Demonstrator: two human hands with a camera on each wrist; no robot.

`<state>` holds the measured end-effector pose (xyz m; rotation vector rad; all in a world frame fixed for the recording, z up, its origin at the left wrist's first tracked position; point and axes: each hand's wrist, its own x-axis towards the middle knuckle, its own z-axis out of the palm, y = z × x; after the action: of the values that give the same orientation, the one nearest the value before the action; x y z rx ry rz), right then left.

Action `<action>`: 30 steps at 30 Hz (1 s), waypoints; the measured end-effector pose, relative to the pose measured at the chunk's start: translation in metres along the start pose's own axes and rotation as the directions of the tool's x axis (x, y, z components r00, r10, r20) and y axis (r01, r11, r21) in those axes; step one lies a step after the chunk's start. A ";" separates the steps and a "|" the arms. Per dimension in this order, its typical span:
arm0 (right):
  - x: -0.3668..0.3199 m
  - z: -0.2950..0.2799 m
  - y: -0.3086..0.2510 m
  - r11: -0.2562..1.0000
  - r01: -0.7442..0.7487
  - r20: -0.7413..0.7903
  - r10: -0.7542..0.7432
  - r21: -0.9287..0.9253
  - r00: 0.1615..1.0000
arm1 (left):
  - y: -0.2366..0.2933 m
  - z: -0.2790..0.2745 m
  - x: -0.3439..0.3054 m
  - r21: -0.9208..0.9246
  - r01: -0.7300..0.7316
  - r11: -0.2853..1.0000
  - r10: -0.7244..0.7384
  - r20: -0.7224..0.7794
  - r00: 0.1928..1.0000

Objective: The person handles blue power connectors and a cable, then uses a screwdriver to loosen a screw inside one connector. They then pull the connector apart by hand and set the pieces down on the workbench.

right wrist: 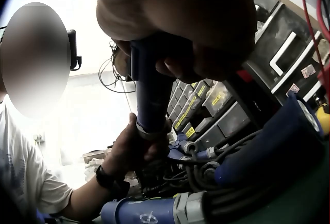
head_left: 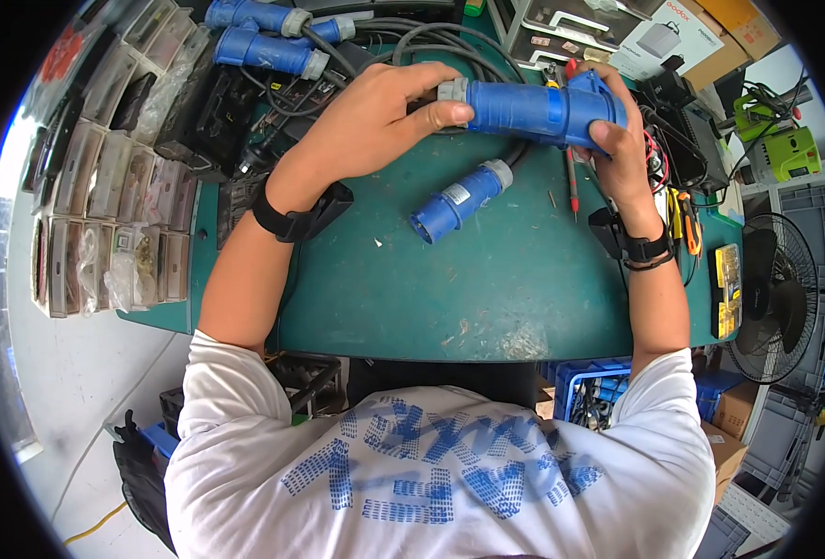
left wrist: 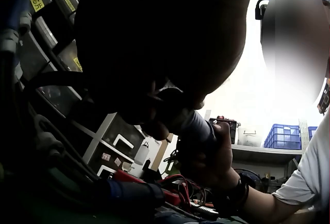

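Note:
A large blue industrial connector (head_left: 515,110) is held level above the bench between both hands. My left hand (head_left: 371,119) grips its grey cable nut (head_left: 452,90), thumb along the near side. At the wide, flap-lidded end, my right hand (head_left: 623,154) wraps around the body, thumb toward me. In the right wrist view the connector (right wrist: 152,102) runs from one hand to the other; the left wrist view is mostly dark. Below it on the bench lies a blue industrial plug (head_left: 454,203) with a grey nut and a black cable.
Several blue connectors (head_left: 268,51) and coiled black cables (head_left: 412,37) lie at the back left of the green bench (head_left: 412,307). Small-parts drawers (head_left: 105,177) stand on the left. A red pen-like tool (head_left: 574,186), pliers (head_left: 687,224) and a yellow case (head_left: 727,291) are on the right.

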<state>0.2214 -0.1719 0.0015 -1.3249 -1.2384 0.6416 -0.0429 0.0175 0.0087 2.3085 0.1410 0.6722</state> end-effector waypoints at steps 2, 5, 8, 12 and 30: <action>-0.001 -0.001 -0.002 0.999 0.033 -0.058 -0.035 -0.042 0.998 | 0.000 0.003 0.003 0.001 -0.050 0.999 0.050 -0.003 0.999; 0.001 0.001 -0.001 0.998 0.048 -0.058 -0.051 -0.041 0.997 | 0.010 0.012 0.005 0.082 -0.119 0.990 0.130 -0.141 0.982; 0.000 0.003 -0.001 0.998 0.040 -0.044 -0.042 -0.046 0.998 | 0.013 0.007 0.004 0.125 -0.119 0.985 0.139 -0.166 0.976; -0.002 0.002 -0.001 0.998 0.007 -0.023 -0.009 -0.068 1.000 | 0.012 0.000 0.005 0.112 -0.060 0.992 0.070 -0.079 0.994; 0.000 -0.005 0.005 0.993 0.016 0.028 -0.013 -0.116 1.000 | 0.005 0.010 0.004 0.049 -0.128 0.991 0.134 -0.150 0.980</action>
<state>0.2272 -0.1721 -0.0019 -1.4059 -1.3229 0.5859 -0.0343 0.0084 0.0081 2.3170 0.0743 0.9222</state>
